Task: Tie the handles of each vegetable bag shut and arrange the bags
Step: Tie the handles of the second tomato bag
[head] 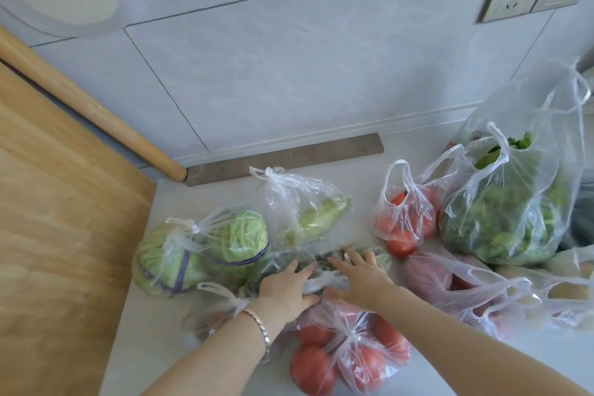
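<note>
Both hands are down on the bag of dark greens, which lies on the pale counter between the tied cabbage bag and the tied tomato bag nearest the camera. The right hand lies flat on it, fingers spread and straight, thumb out to the side, pressing and gripping nothing. The left hand, with a bracelet at the wrist, covers the bag's other end. A twist of white plastic comes out between its thumb and fingers, but I can't tell whether it pinches that twist or only rests on it. Most of the greens bag is hidden under the two hands, so I can't make out its handles or a knot. Behind it a tied bag of pale green vegetables stands upright. To the right sit an open bag of tomatoes with its handles loose and a big bag of leafy greens, its handles also untied. In front of those lies a reddish bag whose contents are blurred. A small bag under the left forearm is too smeared to read. Further bags at the right edge are cut off. On the left a wooden board and a rolling pin run out of frame.
</note>
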A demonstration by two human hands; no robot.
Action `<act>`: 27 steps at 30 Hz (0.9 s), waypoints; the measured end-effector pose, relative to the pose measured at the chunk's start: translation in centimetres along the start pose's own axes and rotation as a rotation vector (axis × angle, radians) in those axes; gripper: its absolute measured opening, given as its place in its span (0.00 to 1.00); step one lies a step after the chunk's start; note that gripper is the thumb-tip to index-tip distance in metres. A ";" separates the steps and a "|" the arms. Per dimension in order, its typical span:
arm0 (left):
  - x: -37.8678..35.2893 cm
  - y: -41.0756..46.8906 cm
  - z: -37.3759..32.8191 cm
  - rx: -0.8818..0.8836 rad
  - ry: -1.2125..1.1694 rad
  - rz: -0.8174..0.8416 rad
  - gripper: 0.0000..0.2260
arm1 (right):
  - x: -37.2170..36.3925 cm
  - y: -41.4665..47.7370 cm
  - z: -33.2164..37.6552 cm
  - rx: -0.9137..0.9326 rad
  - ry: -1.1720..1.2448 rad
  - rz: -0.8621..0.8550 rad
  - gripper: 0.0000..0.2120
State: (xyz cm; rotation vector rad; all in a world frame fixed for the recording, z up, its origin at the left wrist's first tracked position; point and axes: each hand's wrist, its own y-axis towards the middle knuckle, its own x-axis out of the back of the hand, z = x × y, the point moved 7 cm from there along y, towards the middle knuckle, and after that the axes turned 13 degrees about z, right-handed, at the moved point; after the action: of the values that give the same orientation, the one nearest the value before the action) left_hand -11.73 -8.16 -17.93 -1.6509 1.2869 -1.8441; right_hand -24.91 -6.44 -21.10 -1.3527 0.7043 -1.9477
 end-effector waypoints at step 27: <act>9.6 -7.8 -3.1 -0.593 -1.370 -0.338 0.21 | 11.7 -11.5 3.1 0.814 1.423 -0.444 0.10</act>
State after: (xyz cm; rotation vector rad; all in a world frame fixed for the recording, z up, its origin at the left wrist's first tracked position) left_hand -14.74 -10.12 -5.64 -2.6983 0.8736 -0.0372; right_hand -27.37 -8.16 -4.68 0.5715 0.0441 -2.9109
